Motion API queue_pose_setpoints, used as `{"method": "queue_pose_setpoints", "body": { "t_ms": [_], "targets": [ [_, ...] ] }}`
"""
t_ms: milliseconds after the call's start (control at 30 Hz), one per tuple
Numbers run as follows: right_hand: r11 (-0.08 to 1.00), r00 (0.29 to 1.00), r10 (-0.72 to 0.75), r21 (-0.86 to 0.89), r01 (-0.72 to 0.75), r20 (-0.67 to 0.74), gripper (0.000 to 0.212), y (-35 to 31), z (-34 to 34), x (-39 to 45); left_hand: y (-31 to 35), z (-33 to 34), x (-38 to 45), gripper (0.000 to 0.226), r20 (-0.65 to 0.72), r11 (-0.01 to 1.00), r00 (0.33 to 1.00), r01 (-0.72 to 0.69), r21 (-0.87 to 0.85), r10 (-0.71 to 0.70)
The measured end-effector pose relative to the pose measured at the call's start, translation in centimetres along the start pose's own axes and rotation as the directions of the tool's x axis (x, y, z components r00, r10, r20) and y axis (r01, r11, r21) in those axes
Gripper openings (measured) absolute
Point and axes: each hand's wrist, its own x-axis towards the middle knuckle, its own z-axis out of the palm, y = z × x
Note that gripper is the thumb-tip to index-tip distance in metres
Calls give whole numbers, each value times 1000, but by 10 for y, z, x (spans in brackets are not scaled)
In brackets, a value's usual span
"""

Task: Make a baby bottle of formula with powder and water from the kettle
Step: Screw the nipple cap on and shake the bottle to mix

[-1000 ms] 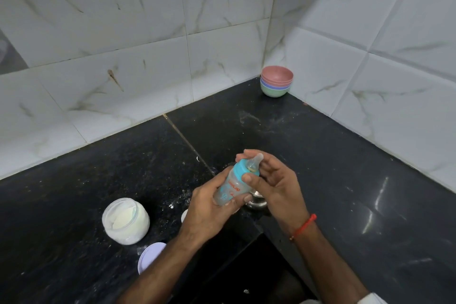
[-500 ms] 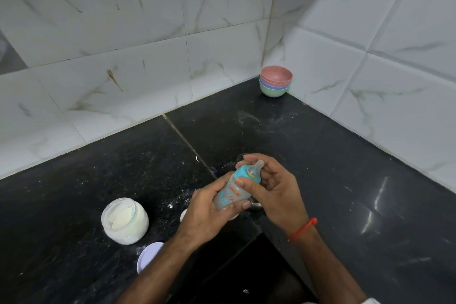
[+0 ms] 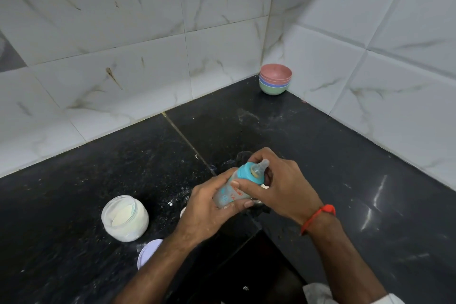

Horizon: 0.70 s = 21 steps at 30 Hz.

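Just below the middle of the frame, a small baby bottle (image 3: 230, 192) of cloudy clear plastic with red and teal print, tilted so its neck points to the upper right, held above the counter rather than resting on it. Capped by a smooth teal screw collar (image 3: 248, 172) with a pale, translucent rubbery teat (image 3: 259, 168) poking out of it. Wrapped round the lower body of the bottle, the left hand (image 3: 207, 207), thumb on top and fingertips curling up from beneath. Curled over the collar from the right, the right hand (image 3: 283, 187), thumb laid along the near side of the teal ring and fingers arched behind the teat; a red thread band (image 3: 318, 217) on that wrist. Beneath the hands something dark and a small shiny metal part, possibly a kettle, too hidden to tell. At lower left of the frame, standing on the counter, a squat round jar (image 3: 125, 218) of frosted plastic, open, with cream-white powder inside. Just below it to the right, a flat round white lid (image 3: 148, 253), partly covered by the left forearm. Polished black speckled stone counter (image 3: 345, 168), glossy with light streaks at right, dusted with white grains near the jar and hands. In the far corner, upper right of centre, a nested stack of matte bowls (image 3: 275, 79), pink over blue over green. White marble-veined glossy wall tiles (image 3: 123, 32) above
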Motion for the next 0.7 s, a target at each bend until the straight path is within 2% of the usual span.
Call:
{"method": "queue_pose_setpoints", "body": {
  "t_ms": [67,233,367,400,467,533,600,633,700],
  "targets": [
    [999,997,-40,19,39,65,45,2,-5,4,-1,0,-1,55,28,1000,999,18,-22,-17],
    [988,967,-156,28,153,203,48,8,-18,7,-4,-9,-1,60,145,985,986,98,-143,-77],
    [981,944,-195,51,188,266,38,14,-21,10,-9,-11,-3,65,206,978,975,120,-172,-83],
    [979,947,-205,61,196,248,37,14,-18,10,-10,-10,-4,66,192,977,978,117,-181,-81],
    [972,968,-220,111,207,122,37,13,-8,5,-7,-9,-5,63,110,975,991,92,-201,-71],
    [963,992,-124,238,127,-28,40,10,10,-3,-4,-4,-4,56,22,984,999,42,-172,-39],
    [889,996,35,458,6,-80,40,1,31,-9,-2,3,-3,54,-40,998,999,-16,-64,13],
    [831,992,84,556,-19,-91,35,-4,39,-10,0,6,-2,54,-38,999,999,-24,-45,22],
    [789,986,96,614,9,-138,20,-9,43,-8,3,8,-1,49,-3,996,1000,4,-92,-5]
  ]
}}
